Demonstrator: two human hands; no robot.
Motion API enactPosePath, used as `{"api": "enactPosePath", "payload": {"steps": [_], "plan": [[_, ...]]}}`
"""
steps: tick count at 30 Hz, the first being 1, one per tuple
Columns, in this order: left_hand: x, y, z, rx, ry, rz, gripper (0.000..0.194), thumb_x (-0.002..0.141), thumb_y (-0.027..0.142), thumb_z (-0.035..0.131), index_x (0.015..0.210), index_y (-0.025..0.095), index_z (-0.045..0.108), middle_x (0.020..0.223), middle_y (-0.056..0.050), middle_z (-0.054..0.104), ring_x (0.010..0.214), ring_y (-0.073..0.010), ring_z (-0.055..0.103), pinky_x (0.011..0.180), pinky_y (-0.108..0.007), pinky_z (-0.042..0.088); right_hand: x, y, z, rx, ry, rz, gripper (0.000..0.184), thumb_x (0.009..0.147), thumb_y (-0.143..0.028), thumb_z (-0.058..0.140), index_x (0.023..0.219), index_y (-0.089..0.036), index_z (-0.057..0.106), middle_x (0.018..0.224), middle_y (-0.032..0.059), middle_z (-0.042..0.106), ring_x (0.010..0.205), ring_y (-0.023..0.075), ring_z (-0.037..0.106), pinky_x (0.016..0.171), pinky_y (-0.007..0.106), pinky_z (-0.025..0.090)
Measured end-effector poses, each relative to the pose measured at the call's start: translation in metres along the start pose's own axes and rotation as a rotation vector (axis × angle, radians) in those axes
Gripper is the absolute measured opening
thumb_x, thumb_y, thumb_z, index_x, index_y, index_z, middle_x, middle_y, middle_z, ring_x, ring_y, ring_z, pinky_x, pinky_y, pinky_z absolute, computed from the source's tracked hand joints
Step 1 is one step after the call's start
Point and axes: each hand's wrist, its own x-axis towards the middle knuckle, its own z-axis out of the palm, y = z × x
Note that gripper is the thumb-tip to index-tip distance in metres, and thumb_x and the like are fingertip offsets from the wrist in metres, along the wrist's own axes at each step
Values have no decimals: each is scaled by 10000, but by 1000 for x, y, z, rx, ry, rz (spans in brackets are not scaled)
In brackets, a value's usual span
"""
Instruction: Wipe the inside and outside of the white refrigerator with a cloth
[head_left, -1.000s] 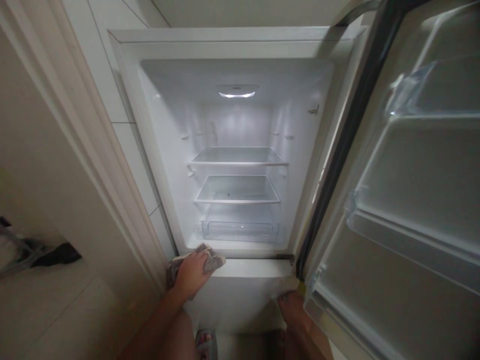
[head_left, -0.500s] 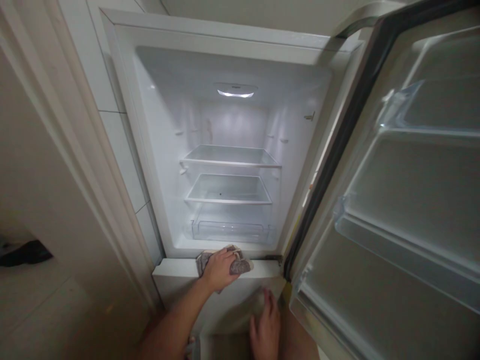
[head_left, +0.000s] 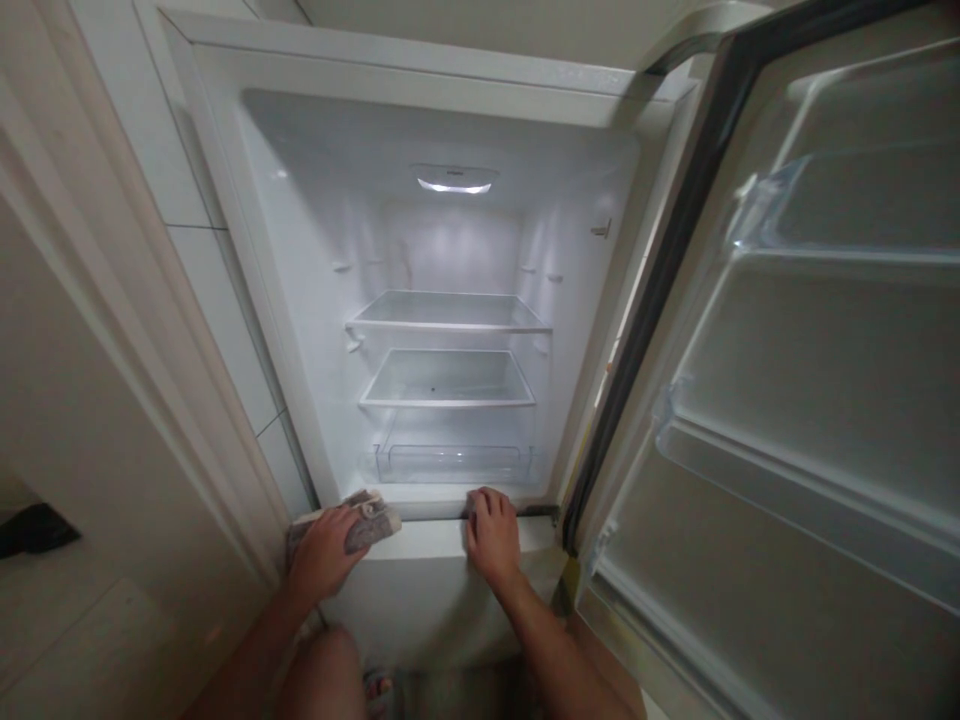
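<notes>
My left hand (head_left: 326, 553) presses a grey-brown patterned cloth (head_left: 375, 522) onto the left end of the lower door's top edge (head_left: 427, 540), fingers bent over the fabric. Part of the cloth bunches up against the fridge's front frame. Further right, my right hand (head_left: 493, 535) lies across the same ledge. Its fingers are curled together at the bottom lip of the fridge compartment (head_left: 435, 495), and whatever is under the fingertips is hidden. Above both hands is the lit fridge interior with two glass shelves (head_left: 450, 327) and a clear drawer (head_left: 450, 463) at the bottom.
The fridge door (head_left: 810, 350) stands wide on the right, with clear door bins (head_left: 787, 510) and a dark gasket (head_left: 667, 270). A pale door frame (head_left: 187, 330) and wall tiles (head_left: 217, 310) are close on the left. My knee (head_left: 330, 675) is below the left hand.
My left hand has slid the cloth leftward along the ledge, from the middle to the left end. My right hand has risen from below onto the ledge. The view has shifted slightly.
</notes>
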Motion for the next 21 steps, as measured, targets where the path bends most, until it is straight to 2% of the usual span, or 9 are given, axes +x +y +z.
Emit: {"api": "enactPosePath", "payload": {"steps": [3,6,13,18,21], "plan": [[-5,-12,-3,34,40,-79,355,902,318,720,1241,230,777,1384,-119,789,1368,-336,688,1220,-450,502,-7,-1,8,-4,27,20,417,957,-148,662,1362,-240,697,1367,115,704,1253,299,618,1111,427,489],[-4,-7,0,65,63,-145,364,961,384,662,1274,228,763,1397,-100,784,1353,-327,693,1187,-426,513,-9,-2,10,7,30,23,422,956,-149,655,1366,-241,699,1359,118,705,1250,299,616,1103,421,492],[-3,21,2,131,44,-236,357,1011,466,620,1215,223,785,1268,-124,802,1227,-333,739,1049,-390,547,-8,-7,10,23,29,48,388,966,-144,646,1340,-222,711,1321,120,708,1212,300,602,1079,414,484],[0,46,2,117,5,-230,355,1018,456,657,1254,226,790,1270,-123,809,1251,-320,735,1023,-358,526,-9,-8,10,17,18,39,394,976,-146,643,1361,-206,707,1321,127,706,1198,299,597,1073,413,475],[6,63,0,77,-22,-190,333,1027,485,678,1204,232,802,1221,-106,829,1170,-289,765,941,-322,529,-9,-7,8,13,2,36,403,974,-145,646,1367,-209,705,1319,127,704,1191,296,597,1067,411,477]]}}
